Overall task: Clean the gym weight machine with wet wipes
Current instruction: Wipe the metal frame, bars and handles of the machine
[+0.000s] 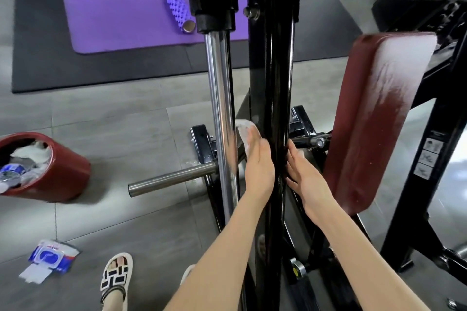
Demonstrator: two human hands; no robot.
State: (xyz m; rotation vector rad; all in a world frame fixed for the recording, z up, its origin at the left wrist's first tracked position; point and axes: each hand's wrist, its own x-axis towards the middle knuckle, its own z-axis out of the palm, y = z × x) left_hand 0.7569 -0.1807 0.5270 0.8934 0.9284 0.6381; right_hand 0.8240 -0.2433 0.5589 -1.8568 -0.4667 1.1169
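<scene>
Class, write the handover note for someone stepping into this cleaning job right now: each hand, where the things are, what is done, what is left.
Left hand: flat, pressing a wet wipe against the left side of the black post.
Right hand: fingers straight, resting on the post's right side, holding nothing.
Pack of wipes: on the floor, to the left.
Red bin: left of the machine, with crumpled white wipes inside.
Done: some wiping, judging by the bin; which parts cannot be told.
Left: finish the post, then probably the chrome rod and red pad.
</scene>
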